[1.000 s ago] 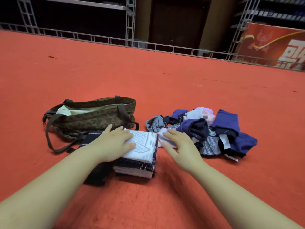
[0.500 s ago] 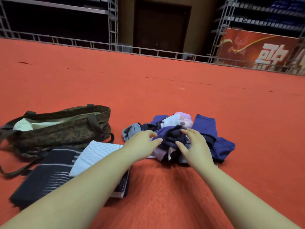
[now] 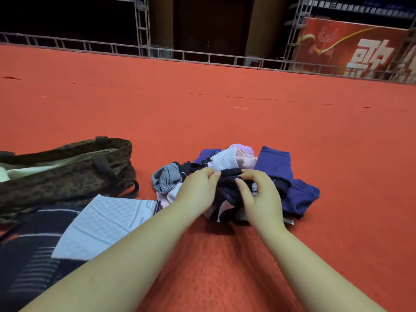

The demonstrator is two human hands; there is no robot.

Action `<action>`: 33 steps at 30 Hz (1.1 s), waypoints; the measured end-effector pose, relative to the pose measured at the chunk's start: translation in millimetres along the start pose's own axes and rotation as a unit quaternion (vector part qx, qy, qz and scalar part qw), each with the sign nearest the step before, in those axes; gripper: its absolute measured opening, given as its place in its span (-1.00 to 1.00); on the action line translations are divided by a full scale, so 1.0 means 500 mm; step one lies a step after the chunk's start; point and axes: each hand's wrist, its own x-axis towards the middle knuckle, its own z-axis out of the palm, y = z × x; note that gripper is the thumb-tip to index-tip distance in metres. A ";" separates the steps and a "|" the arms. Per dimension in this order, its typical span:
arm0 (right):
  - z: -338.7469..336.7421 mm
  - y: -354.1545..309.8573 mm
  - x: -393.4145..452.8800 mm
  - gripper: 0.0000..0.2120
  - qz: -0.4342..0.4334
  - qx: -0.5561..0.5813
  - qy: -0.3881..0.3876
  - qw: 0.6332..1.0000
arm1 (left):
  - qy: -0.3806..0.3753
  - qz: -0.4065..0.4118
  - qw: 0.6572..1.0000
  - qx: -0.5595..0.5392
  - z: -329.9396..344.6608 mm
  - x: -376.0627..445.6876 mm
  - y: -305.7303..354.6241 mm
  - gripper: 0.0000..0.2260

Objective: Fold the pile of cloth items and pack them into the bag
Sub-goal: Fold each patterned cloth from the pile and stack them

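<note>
Now both hands have left the folded stack and moved right onto the loose pile (image 3: 236,176). Left hand (image 3: 198,188) and right hand (image 3: 261,194) each pinch the dark navy garment (image 3: 227,184) on top, fingers curled into the fabric, not yet lifted clear. Likely next item to fold. White quilted folded cloth (image 3: 105,224) tops the stack beside a dark striped piece (image 3: 31,264), just in front of the leopard-print bag (image 3: 67,174), mouth open, pale lining showing. Several items left, so far from done. Surface: red carpet (image 3: 225,109). Behind: metal truss railing (image 3: 202,55), dark doorway, red banner (image 3: 351,48).
</note>
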 end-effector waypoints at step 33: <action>-0.117 -0.180 -0.331 -0.84 0.094 0.145 -0.038 0.984 | 0.012 -0.121 0.911 -0.394 0.011 -0.358 -0.053 -0.73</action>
